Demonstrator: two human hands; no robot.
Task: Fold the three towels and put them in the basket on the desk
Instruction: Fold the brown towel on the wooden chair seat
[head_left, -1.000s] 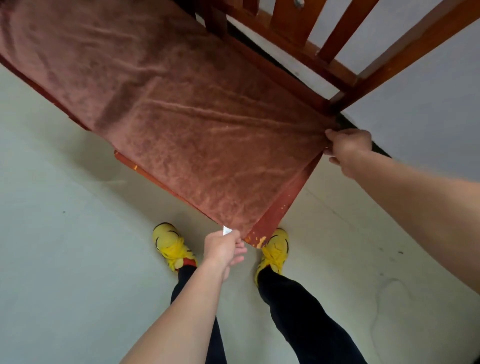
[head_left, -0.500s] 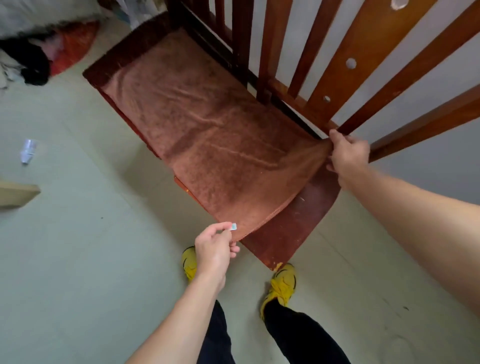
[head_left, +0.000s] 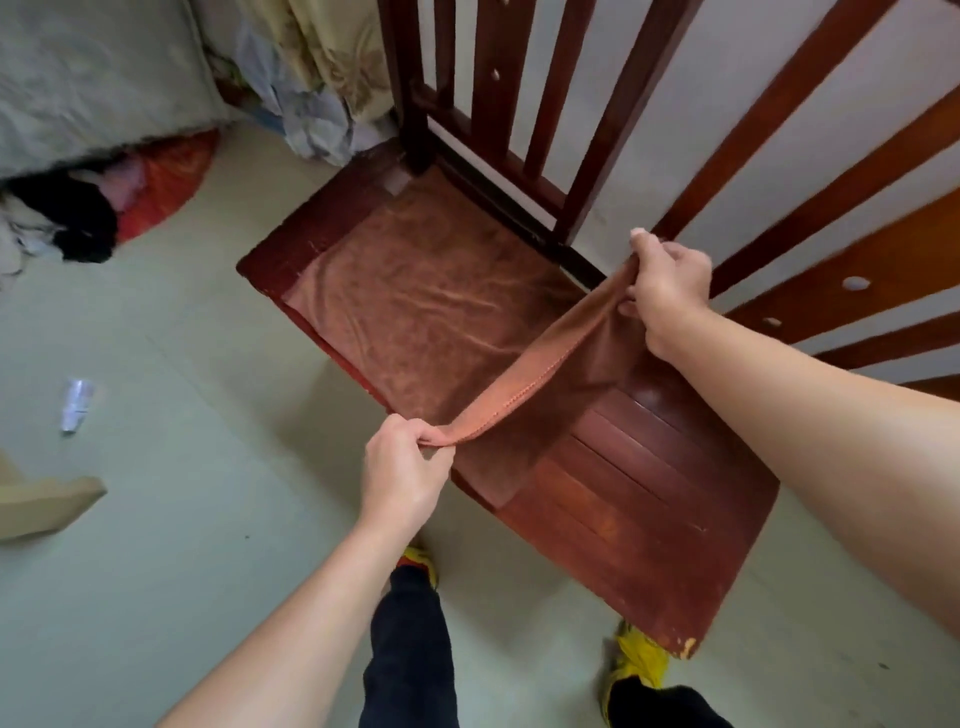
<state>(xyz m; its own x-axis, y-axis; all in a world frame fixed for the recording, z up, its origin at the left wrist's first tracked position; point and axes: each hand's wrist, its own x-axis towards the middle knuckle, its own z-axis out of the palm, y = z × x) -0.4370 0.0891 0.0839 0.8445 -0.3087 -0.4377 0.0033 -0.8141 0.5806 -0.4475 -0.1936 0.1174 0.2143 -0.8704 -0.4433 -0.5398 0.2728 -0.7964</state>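
Towel (head_left: 436, 312): lying spread on wooden seat (head_left: 649, 519) at centre frame, near edge hanging raised between both hands. Pinching lower corner with left hand (head_left: 402, 467), fingers (head_left: 413, 430) clenched on cloth. Gripping upper-right corner with right hand (head_left: 670, 291), likewise clenched. Holding edge taut and clear of seat, probably for carrying it toward upper left, halving the cloth. First fold not yet made.

Slatted reddish wooden seat (head_left: 649, 493) (near corner chipped), brown towel (head_left: 431, 312) across its far half.
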